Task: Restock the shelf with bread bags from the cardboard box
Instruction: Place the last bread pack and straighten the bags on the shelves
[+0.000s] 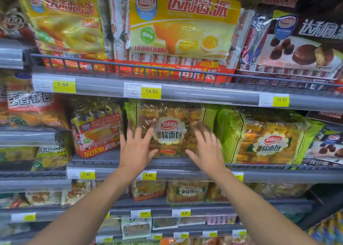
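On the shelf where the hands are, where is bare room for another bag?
A bare grey shelf strip lies before the red-orange snack bag, left of the green-edged clear bread bag. Rightward a second green bread bag touches it: crowded.

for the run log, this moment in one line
bread bag: upright on shelf | left hand: open, on bag | right hand: open, on bag

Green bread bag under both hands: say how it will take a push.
The green bread bag looks soft: crinkled film over small loaves, so it will probably dent, not slide stiffly. Puffy, so likely light for its bulk. Standing on edge, it may tip once the left hand and right hand release.
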Demonstrator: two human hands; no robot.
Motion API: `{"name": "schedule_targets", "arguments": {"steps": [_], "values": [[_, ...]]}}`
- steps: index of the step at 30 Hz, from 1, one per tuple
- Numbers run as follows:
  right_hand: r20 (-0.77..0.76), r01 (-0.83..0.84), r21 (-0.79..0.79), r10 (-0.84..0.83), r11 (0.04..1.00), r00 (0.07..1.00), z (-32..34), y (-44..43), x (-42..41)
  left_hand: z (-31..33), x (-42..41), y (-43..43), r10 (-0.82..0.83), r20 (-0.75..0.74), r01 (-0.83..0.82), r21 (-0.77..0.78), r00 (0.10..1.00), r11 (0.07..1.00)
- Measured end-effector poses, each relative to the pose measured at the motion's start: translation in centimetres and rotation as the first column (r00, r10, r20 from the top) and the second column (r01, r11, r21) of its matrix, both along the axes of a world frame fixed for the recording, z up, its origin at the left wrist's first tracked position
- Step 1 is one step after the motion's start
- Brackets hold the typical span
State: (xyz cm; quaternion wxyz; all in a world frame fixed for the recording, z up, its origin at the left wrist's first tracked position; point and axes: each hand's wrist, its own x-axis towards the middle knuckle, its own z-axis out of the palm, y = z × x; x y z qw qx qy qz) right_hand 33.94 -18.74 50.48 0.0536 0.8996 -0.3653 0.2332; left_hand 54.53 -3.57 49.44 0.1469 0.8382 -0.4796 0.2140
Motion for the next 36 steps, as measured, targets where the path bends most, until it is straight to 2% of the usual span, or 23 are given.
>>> {"name": "schedule_targets", "arguments": {"steps": [11, 17, 21, 25, 30, 36], "values": [[0.035, -0.144, 0.078, 0.142, 0.986, 0.989, -1.4, 1.6, -9.3, -1.8, -8.8, 2.3, -0.066, 0.016, 0.066, -0.029, 0.998, 0.997], [0.043, -0.219, 0.045, 0.217, 0.975, 0.975, -4.7, 1.6, -13.5, -4.7, -14.2, 3.7, -0.203, 0.031, 0.205, -0.089, 0.979, 0.975], [0.182, -0.296, -0.028, 0.296, 0.955, 0.938, -8.4, 2.0, -14.6, -8.5, -15.9, 4.3, -0.363, 0.110, 0.376, -0.130, 0.925, 0.918], [0.329, -0.351, -0.149, 0.381, 0.924, 0.864, -13.6, 2.0, -14.8, -13.5, -16.0, 3.6, -0.459, 0.161, 0.476, -0.096, 0.874, 0.874], [0.307, -0.387, -0.174, 0.423, 0.905, 0.852, -21.4, 0.4, -13.8, -19.9, -14.3, 1.6, -0.426, 0.185, 0.442, -0.053, 0.885, 0.895], [0.294, -0.363, -0.264, 0.433, 0.894, 0.852, -28.3, -3.2, -11.2, -26.1, -11.0, -3.0, -0.268, 0.194, 0.283, -0.053, 0.944, 0.958]]}}
